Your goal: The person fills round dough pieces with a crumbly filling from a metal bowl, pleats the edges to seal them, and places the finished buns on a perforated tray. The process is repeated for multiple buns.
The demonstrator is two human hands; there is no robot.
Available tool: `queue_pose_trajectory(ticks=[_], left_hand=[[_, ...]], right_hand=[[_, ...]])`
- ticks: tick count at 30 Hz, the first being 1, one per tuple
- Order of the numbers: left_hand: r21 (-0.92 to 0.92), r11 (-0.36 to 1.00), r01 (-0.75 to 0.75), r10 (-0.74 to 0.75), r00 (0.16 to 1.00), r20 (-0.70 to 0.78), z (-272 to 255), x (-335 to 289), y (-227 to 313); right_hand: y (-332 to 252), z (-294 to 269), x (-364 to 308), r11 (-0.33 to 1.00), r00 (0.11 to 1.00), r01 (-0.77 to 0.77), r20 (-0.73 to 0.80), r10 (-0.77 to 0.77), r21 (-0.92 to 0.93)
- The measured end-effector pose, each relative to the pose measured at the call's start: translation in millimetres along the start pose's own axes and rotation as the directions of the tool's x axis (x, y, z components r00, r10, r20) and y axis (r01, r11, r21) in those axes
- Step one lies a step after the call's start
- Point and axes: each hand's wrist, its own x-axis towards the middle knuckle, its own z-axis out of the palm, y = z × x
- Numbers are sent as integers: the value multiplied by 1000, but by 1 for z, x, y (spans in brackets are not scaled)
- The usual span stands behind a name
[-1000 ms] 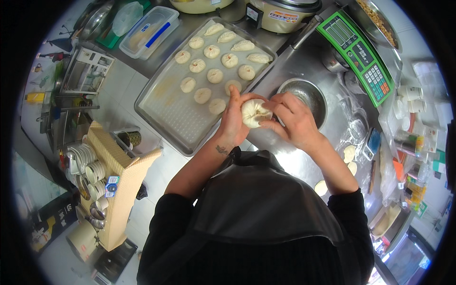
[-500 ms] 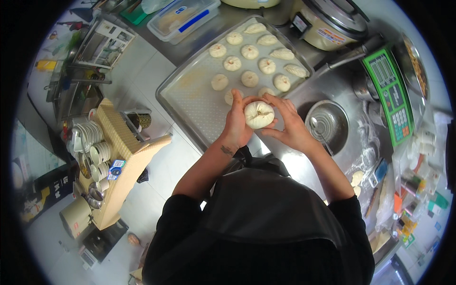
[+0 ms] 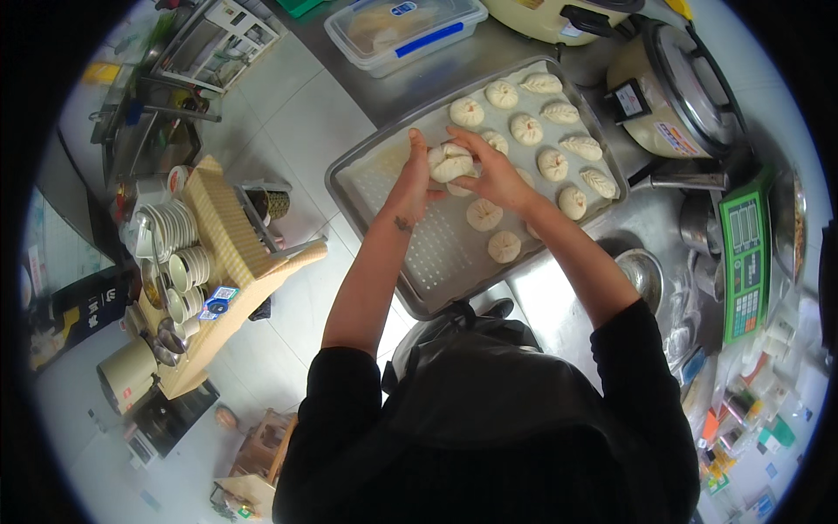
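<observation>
A pleated, unbaked bun (image 3: 449, 164) is cupped between my two hands over the metal baking tray (image 3: 426, 260). My left hand (image 3: 415, 180) curves along its left side with the thumb pointing up. On the other side my right hand (image 3: 494, 175) closes in, its fingertips against the dough. Round pleated buns (image 3: 526, 129) and longer leaf-shaped buns (image 3: 581, 148) lie in rows on the right part of the tray. Some of them are partly covered by my right hand and forearm.
Behind the tray sits a lidded plastic box (image 3: 406, 31). A rice cooker (image 3: 672, 96) and a green digital scale (image 3: 745, 262) stand at the right, with a steel bowl (image 3: 642, 275) nearer. At the left, a shelf (image 3: 229, 236) carries stacked bowls (image 3: 185, 269).
My hands have carried the bun forward and left, farther over the tray. The view has shifted, so the tray and counter items appear lower and farther right.
</observation>
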Motion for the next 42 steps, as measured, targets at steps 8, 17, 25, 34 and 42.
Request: queue_pose_trajectory(ticks=[8, 17, 25, 34, 42], left_hand=[[-70, 989, -128, 112, 973, -201, -30, 73, -27], [-29, 983, -180, 170, 963, -209, -40, 109, -48], [18, 972, -233, 222, 895, -387, -44, 96, -52], [-83, 958, -273, 257, 952, -166, -44, 89, -44], [-38, 931, -364, 332, 883, -333, -62, 53, -55]], right_hand=[[56, 11, 52, 990, 997, -39, 55, 47, -138], [90, 21, 69, 961, 999, -39, 16, 45, -275], [89, 16, 62, 973, 995, -100, 5, 103, -210], [68, 15, 55, 941, 982, -180, 8, 190, -288], [18, -72, -45, 988, 955, -153, -254, 154, 24]])
